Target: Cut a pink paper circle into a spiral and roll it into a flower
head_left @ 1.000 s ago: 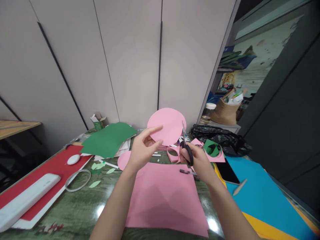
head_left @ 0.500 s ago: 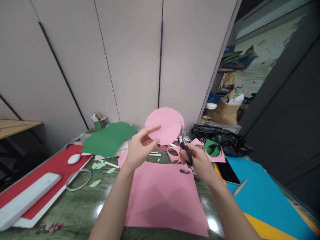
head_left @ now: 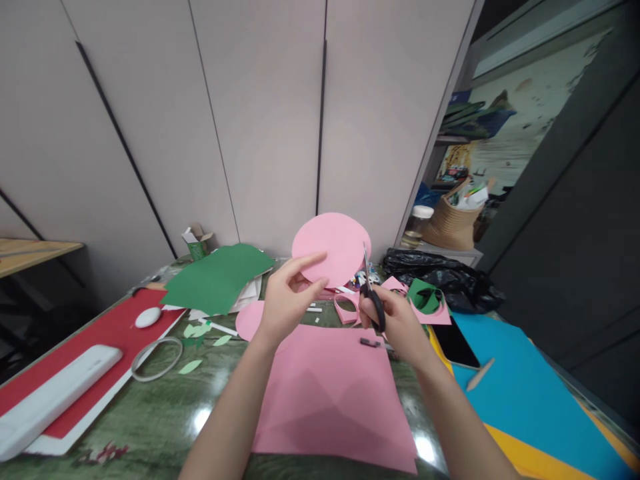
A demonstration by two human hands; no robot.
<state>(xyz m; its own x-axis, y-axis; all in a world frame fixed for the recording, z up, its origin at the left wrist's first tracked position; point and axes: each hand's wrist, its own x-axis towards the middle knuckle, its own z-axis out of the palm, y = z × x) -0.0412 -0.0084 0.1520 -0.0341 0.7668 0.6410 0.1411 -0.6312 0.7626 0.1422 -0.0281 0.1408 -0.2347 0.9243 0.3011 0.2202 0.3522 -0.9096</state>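
A round pink paper disc [head_left: 335, 240] is held up above the table, its lower left edge pinched between the thumb and fingers of my left hand [head_left: 290, 297]. My right hand [head_left: 400, 320] grips a pair of scissors [head_left: 373, 300] by the black handles, with the blades pointing up beside the disc's right edge. Whether the blades touch the paper I cannot tell. Beneath both hands lies a large pink sheet [head_left: 335, 400]. A second pink round piece [head_left: 249, 320] is partly hidden behind my left wrist.
Pink offcuts [head_left: 347, 308] with round holes lie behind the scissors. To the right are a phone [head_left: 455, 343], a blue sheet [head_left: 525, 373] and a black plastic bag [head_left: 445, 277]. Green paper [head_left: 220, 277], a red sheet [head_left: 130, 320] and a ring [head_left: 157, 360] are on the left.
My left hand and the pink paper disc have shifted slightly to the right. The right hand with the scissors stays almost still.
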